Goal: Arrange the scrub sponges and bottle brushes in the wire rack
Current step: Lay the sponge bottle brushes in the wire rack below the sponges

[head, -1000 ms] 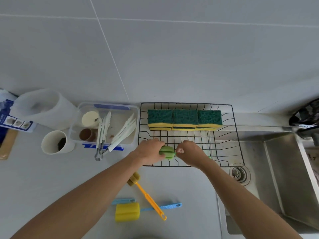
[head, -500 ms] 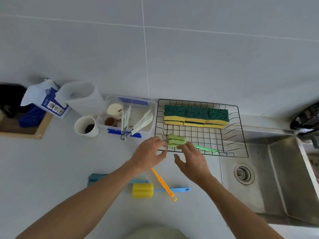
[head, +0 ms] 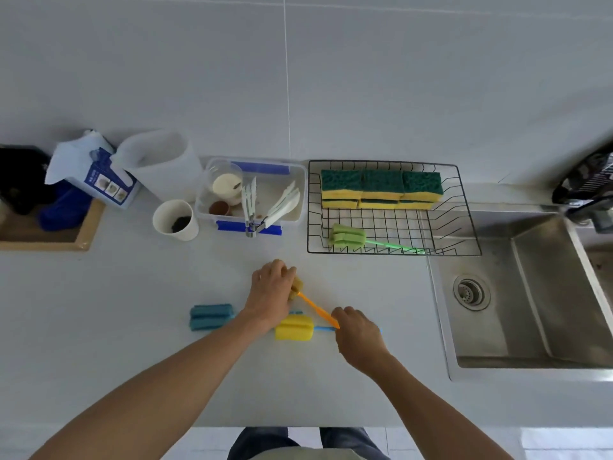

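Note:
The black wire rack (head: pixel 467 207) stands on the counter beside the sink. Along its back wall sit stacked green-and-yellow scrub sponges (head: pixel 381 189). A green bottle brush (head: pixel 346 237) lies along the rack's front, handle pointing right. On the counter in front, my left hand (head: pixel 270 295) grips the brownish sponge head of the orange bottle brush (head: pixel 315 307), and my right hand (head: pixel 356 330) pinches its handle end. Under it lies a yellow-headed brush (head: pixel 293 328) with a blue handle. A dark blue-headed brush (head: pixel 210 316) lies to the left, its handle hidden by my left arm.
A clear plastic tub (head: pixel 295 187) with cups and white utensils stands left of the rack. A white paper cup (head: pixel 175 220), a translucent jug (head: pixel 159 164) and a tissue pack (head: pixel 96 174) are further left. The steel sink (head: pixel 530 293) lies to the right.
Both hands let go of the green brush, which now lies in the rack, and came back toward me to the orange brush on the counter, closing on it.

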